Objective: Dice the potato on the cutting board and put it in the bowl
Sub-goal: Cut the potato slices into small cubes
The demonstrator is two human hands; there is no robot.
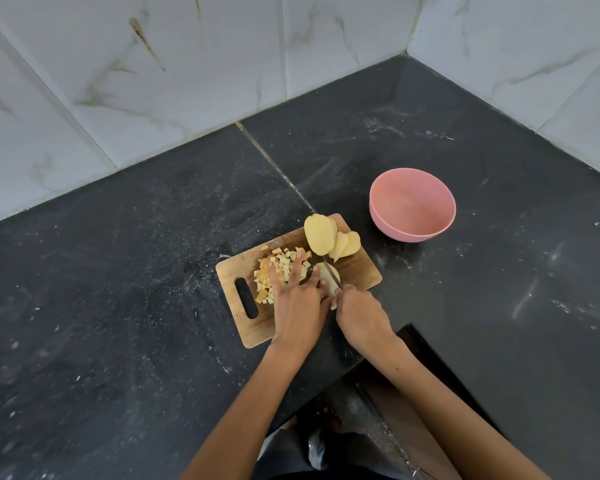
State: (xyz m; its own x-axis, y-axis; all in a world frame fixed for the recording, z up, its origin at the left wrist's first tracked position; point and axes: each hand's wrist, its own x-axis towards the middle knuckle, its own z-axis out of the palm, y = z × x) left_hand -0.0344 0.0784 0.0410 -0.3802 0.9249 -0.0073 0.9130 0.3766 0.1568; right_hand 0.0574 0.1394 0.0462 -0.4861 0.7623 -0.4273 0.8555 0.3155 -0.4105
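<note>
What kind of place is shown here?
Most likely a home kitchen corner: a dark stone counter against marble-look wall tiles, with a wooden cutting board of potato and a pink bowl.

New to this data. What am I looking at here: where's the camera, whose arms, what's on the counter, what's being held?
There is no robot. One wide-angle camera is worn on a person's head and looks down at their two bare arms. On the dark counter lies a wooden cutting board. The left hand has its fingers spread flat, pressing a potato slice onto the board. The right hand grips a knife whose blade is on that slice. To the left on the board is a pile of diced potato; at the far end are uncut potato slices. A pink bowl stands on the counter beyond the board, with nothing in it yet.
</note>
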